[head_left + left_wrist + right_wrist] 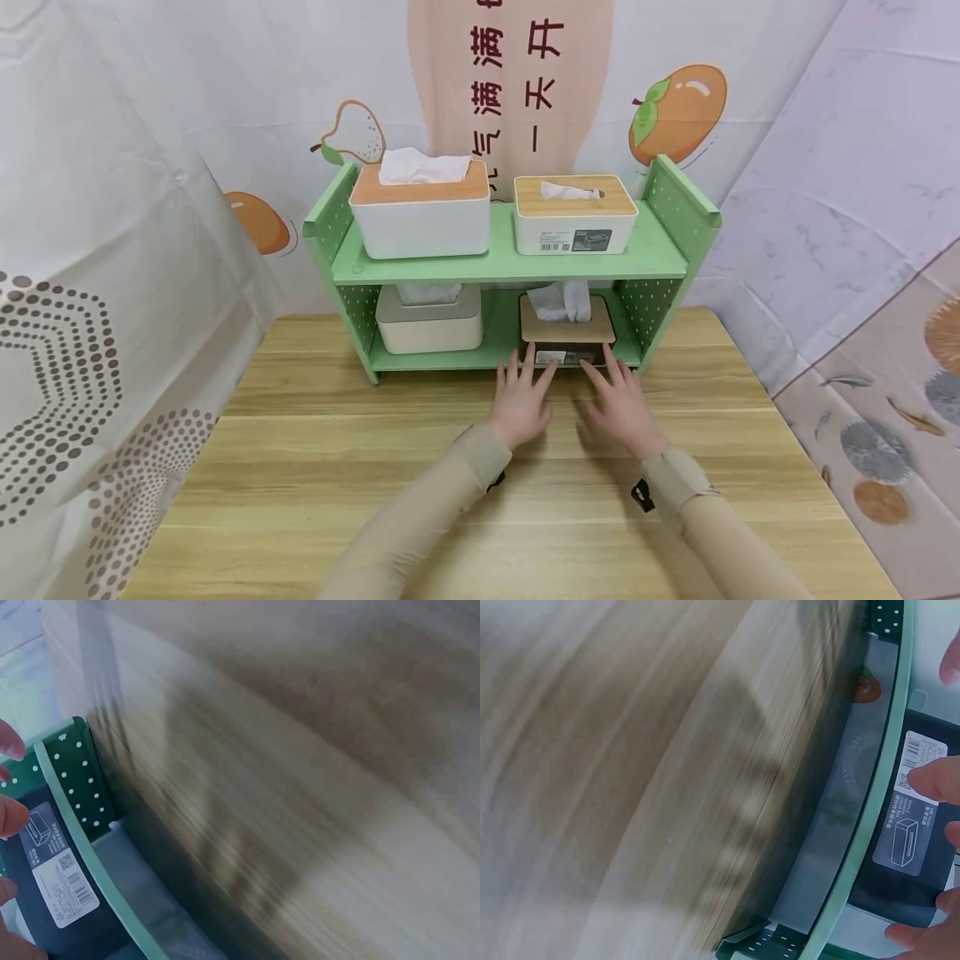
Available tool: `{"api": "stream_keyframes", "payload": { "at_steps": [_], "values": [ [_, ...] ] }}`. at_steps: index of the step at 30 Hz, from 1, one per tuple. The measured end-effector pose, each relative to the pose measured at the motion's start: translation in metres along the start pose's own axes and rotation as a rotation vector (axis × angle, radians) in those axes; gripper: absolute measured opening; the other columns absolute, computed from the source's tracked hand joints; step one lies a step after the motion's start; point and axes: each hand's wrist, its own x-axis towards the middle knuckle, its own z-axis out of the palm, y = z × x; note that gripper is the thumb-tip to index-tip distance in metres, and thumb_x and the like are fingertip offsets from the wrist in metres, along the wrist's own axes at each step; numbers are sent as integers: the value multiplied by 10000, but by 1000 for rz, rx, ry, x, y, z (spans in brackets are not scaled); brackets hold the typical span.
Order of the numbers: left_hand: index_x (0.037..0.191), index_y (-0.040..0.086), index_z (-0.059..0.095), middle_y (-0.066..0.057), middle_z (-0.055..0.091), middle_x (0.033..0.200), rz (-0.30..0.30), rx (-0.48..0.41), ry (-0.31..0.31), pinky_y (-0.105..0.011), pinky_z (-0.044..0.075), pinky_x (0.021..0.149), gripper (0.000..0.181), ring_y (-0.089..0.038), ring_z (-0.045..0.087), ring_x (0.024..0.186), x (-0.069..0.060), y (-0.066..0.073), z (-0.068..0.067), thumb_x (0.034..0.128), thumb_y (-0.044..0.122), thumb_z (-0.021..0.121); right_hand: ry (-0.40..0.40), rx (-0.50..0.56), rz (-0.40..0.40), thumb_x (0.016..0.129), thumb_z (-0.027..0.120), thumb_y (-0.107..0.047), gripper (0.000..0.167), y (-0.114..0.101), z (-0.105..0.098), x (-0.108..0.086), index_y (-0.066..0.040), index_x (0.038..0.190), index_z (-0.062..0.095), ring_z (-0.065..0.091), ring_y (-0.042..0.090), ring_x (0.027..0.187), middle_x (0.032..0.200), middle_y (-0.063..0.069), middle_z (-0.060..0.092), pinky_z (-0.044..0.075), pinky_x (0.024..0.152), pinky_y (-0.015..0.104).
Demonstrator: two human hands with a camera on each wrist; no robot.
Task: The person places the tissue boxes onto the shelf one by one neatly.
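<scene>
On the lower right shelf sits a black tissue box [562,333] with a wood-coloured lid and white tissue sticking up. My left hand [520,406] reaches to its front left with fingers spread and fairly straight. My right hand [624,410] lies opposite, at its front right corner, its fingers also extended. Fingertips of both hands are at the box's front; whether each one touches cannot be told. The left wrist view catches the box's label [66,889] beside a few fingertips. In the right wrist view, fingers [934,780] overlap the dark front [881,889].
A green two-tier rack [510,267] stands at the table's back. Its upper shelf carries a large white tissue box [423,229] and a smaller one [573,233], both with wooden lids. Below left is a cream tissue box [430,333]. The wooden table [300,467] extends in front, with printed curtains around.
</scene>
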Motion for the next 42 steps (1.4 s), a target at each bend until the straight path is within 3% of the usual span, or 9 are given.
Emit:
{"api": "stream_keyframes", "payload": {
  "at_steps": [13, 31, 38, 42],
  "values": [
    [1521, 265, 203, -170, 91, 1579, -51, 40, -53, -580, 170, 1129, 689, -437, 135, 1421, 19, -1, 2, 936, 392, 544, -78, -17, 45, 843, 685, -177, 637, 5, 3, 19, -75, 1414, 422, 337, 573, 1248, 1521, 316, 139, 278, 992, 704],
    [1523, 301, 175, -104, 41, 1598, -91, 121, -133, -573, 126, 1141, 689, -407, 79, 1440, 30, -6, -1, 940, 452, 511, -183, -43, 100, 860, 668, -207, 670, 2, -1, 34, -92, 1449, 369, 305, 567, 1281, 1535, 309, 84, 245, 1035, 678],
    [1519, 281, 204, -105, 53, 1598, -85, 86, -108, -579, 124, 1139, 666, -404, 91, 1438, 32, -11, 1, 946, 428, 511, -187, -26, 120, 886, 640, -231, 645, 1, 0, 37, -94, 1452, 362, 279, 568, 1304, 1535, 316, 63, 222, 1056, 669],
    [1521, 282, 197, -104, 44, 1599, -51, 64, -66, -580, 123, 1140, 654, -399, 90, 1441, 27, -12, 0, 955, 427, 493, -158, 7, 116, 901, 625, -259, 623, 0, -1, 33, -81, 1444, 377, 277, 566, 1309, 1515, 341, 108, 213, 1061, 668]
  ]
}}
